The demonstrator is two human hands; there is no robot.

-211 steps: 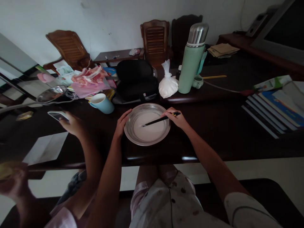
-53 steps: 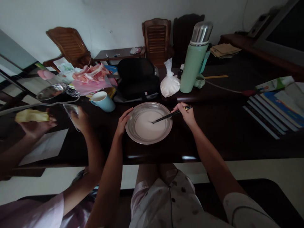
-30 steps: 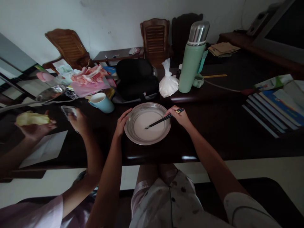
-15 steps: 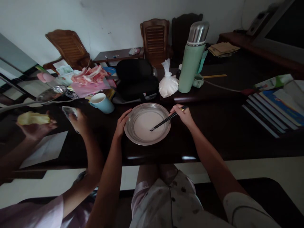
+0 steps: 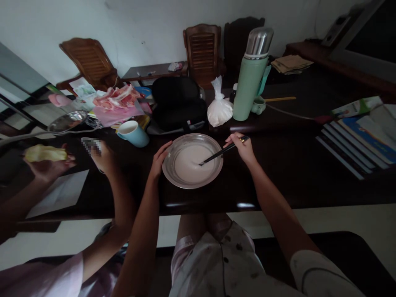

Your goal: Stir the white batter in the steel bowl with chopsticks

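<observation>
Right hand (image 5: pixel 241 148), clasping black chopsticks (image 5: pixel 216 155); left hand (image 5: pixel 158 161) (loosely curved), touching metal bowl (image 5: pixel 192 185)

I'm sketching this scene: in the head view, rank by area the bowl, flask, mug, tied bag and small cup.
Largest to smallest:
1. Bowl
2. Flask
3. Mug and tied bag, too alike to rank
4. Small cup
</observation>
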